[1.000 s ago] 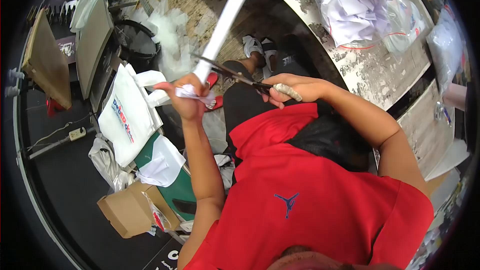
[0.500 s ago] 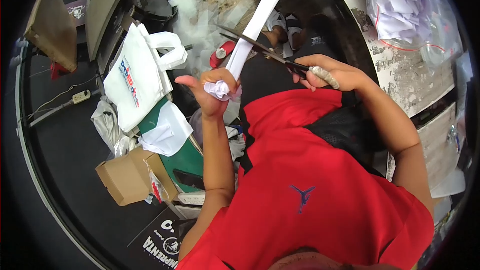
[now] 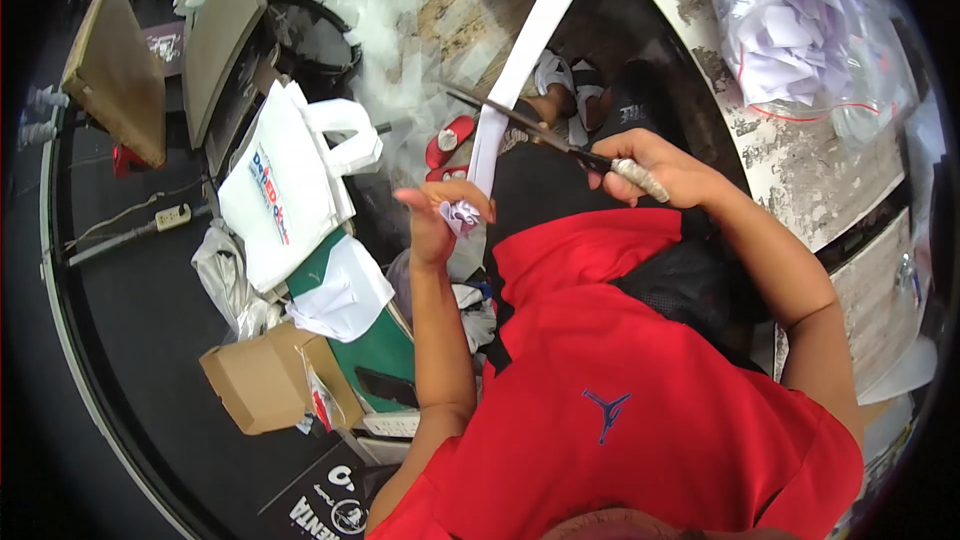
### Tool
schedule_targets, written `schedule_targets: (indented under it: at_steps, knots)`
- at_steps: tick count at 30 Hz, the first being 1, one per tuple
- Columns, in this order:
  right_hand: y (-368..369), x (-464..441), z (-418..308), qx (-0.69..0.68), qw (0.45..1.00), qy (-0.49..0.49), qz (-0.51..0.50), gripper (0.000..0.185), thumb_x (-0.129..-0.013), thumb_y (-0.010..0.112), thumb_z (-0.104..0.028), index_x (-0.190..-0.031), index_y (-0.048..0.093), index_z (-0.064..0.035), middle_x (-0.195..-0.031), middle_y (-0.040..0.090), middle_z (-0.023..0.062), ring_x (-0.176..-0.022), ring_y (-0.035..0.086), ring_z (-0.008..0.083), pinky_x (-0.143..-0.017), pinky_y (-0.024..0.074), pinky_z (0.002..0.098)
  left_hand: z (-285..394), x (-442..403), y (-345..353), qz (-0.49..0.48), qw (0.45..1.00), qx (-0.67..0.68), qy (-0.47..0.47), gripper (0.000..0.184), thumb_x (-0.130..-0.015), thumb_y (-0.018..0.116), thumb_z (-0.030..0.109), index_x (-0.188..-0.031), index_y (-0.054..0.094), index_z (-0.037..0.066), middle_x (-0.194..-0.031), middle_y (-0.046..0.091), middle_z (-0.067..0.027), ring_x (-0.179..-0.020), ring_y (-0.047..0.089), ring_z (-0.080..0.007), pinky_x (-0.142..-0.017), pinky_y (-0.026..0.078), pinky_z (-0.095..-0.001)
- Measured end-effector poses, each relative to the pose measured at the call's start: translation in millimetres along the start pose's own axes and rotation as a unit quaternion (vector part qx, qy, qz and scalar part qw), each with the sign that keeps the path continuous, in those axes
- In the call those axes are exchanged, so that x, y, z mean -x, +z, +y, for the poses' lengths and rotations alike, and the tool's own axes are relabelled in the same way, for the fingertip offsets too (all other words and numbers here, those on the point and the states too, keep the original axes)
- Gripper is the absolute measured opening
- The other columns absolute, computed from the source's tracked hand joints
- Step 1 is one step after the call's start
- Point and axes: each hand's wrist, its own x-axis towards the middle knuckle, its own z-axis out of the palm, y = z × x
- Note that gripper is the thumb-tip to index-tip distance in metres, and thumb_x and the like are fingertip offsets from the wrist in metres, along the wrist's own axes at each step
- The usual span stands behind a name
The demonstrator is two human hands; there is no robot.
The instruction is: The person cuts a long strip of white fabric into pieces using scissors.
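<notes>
A long white strip [image 3: 535, 40] runs from the top of the view down to my left hand [image 3: 440, 225]. That hand's fingers are closed round its lower end, with crumpled white pieces in the palm and the thumb sticking out. My right hand [image 3: 655, 170] grips black-handled scissors [image 3: 540, 130], whose one handle is wrapped in pale cord. The scissor blades point to the upper left and cross the strip a little above my left hand. The blades look slightly apart.
White printed bags [image 3: 275, 190], a white cloth [image 3: 345, 290] and an open cardboard box [image 3: 260, 380] are on the left. Clear bags of white pieces [image 3: 795, 45] rest on a worn white table [image 3: 760, 170] at the right. Translucent scraps [image 3: 385, 30] litter the floor.
Both hands and the strip have shifted rightward in view since the oldest frame. My left hand has dropped slightly, and its fingers look looser round the crumpled pieces. The scissors still cross the strip.
</notes>
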Motion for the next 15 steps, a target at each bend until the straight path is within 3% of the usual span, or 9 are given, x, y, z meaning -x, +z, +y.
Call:
schedule_targets:
  at_steps: [1, 3, 5, 7, 10, 11, 13, 14, 15]
  knots:
    - [0.9, 0.6, -2.6, 0.025, 1.0, 0.009, 0.011, 0.052, -0.091, 0.067, -0.05, -0.069, 0.052, -0.0054, -0.059, 0.046, -0.0014, -0.053, 0.045, 0.0071, -0.051, 0.0355, 0.026, -9.9, -0.7, -5.9, -0.018, 0.999, -0.041, -0.008, 0.106, -0.085, 0.018, 0.087, -0.067, 0.065, -0.005, -0.069, 0.065, -0.0151, -0.064, 0.062, -0.0232, -0.061, 0.047, -0.0327]
    - [-4.1, -4.0, 7.2, 0.168, 0.985, -0.017, 0.027, 0.057, -0.089, 0.066, -0.055, -0.07, 0.055, -0.0026, -0.059, 0.048, 0.002, -0.053, 0.047, 0.0102, -0.051, 0.0385, 0.0304, -9.4, -0.2, -8.6, -0.035, 0.993, -0.11, -0.037, 0.069, -0.097, 0.052, 0.059, -0.07, 0.066, -0.003, -0.07, 0.066, -0.0089, -0.066, 0.062, -0.017, -0.062, 0.046, -0.0307]
    - [0.9, 1.7, -7.6, 0.186, 0.981, -0.012, 0.057, 0.05, -0.091, 0.067, -0.045, -0.071, 0.053, -0.0012, -0.06, 0.047, 0.0023, -0.057, 0.042, 0.0101, -0.052, 0.034, 0.0332, 20.4, -9.1, 2.0, -0.076, 0.928, -0.339, -0.133, 0.037, -0.09, 0.069, 0.032, -0.074, 0.068, -0.001, -0.065, 0.065, -0.0032, -0.063, 0.06, -0.011, -0.06, 0.045, -0.0277]
    - [1.0, 1.7, -0.9, 0.166, 0.983, 0.014, 0.076, 0.056, -0.09, 0.067, -0.05, -0.069, 0.052, -0.0001, -0.059, 0.046, 0.0045, -0.057, 0.041, 0.0127, -0.053, 0.0343, 0.036, 47.0, -12.5, 25.0, -0.123, 0.932, -0.292, -0.173, 0.024, -0.085, 0.072, 0.022, -0.079, 0.069, -0.001, -0.066, 0.066, -0.0028, -0.066, 0.062, -0.0086, -0.06, 0.047, -0.0249]
    - [-1.6, 5.0, -4.3, 0.135, 0.988, 0.015, 0.074, 0.054, -0.09, 0.067, -0.048, -0.071, 0.055, 0.0014, -0.058, 0.046, 0.0068, -0.057, 0.041, 0.0168, -0.054, 0.0346, 0.0375, 102.4, -29.8, 70.8, -0.283, 0.948, -0.088, -0.116, 0.036, -0.081, 0.08, 0.028, -0.103, 0.068, 0.002, -0.063, 0.06, 0.0, -0.058, 0.056, -0.0055, -0.054, 0.041, -0.0225]
    - [-3.0, 4.4, -2.0, 0.138, 0.987, 0.016, 0.083, 0.054, -0.09, 0.067, -0.048, -0.071, 0.055, 0.0014, -0.058, 0.046, 0.0068, -0.057, 0.041, 0.0168, -0.054, 0.0346, 0.0375, 118.1, -42.4, 93.3, -0.328, 0.932, -0.149, -0.048, 0.04, -0.079, 0.082, 0.031, -0.104, 0.068, 0.003, -0.063, 0.059, -0.001, -0.058, 0.057, -0.0067, -0.054, 0.041, -0.0234]
    - [-9.4, -3.5, 14.5, 0.181, 0.98, -0.038, 0.071, 0.029, -0.083, 0.068, -0.028, -0.08, 0.065, 0.0004, -0.065, 0.061, 0.0111, -0.058, 0.061, 0.0203, -0.054, 0.0466, 0.0366, 141.8, -71.1, 143.0, -0.378, 0.89, -0.246, 0.069, 0.046, -0.076, 0.084, 0.036, -0.107, 0.068, 0.006, -0.068, 0.06, -0.0058, -0.06, 0.062, -0.0148, -0.056, 0.044, -0.0287]
    - [-14.0, -1.1, 26.6, 0.256, 0.933, -0.243, 0.068, 0.021, -0.069, 0.067, -0.009, -0.088, 0.067, 0.0003, -0.071, 0.065, 0.0127, -0.065, 0.063, 0.0216, -0.059, 0.0504, 0.0377, 145.4, -84.4, 165.7, -0.393, 0.873, -0.268, 0.102, 0.043, -0.077, 0.083, 0.035, -0.105, 0.067, 0.006, -0.076, 0.061, -0.0086, -0.066, 0.064, -0.0256, -0.061, 0.047, -0.0343]
    - [-10.9, 17.7, 34.9, 0.023, 0.881, -0.445, 0.157, 0.033, -0.066, 0.075, -0.008, -0.098, 0.068, 0.0, -0.076, 0.067, 0.0129, -0.069, 0.064, 0.0227, -0.065, 0.0528, 0.0368, 135.3, -97.6, 194.8, -0.372, 0.872, -0.242, 0.205, 0.041, -0.079, 0.081, 0.035, -0.101, 0.064, 0.005, -0.082, 0.062, -0.0115, -0.075, 0.063, -0.0334, -0.069, 0.049, -0.0389]
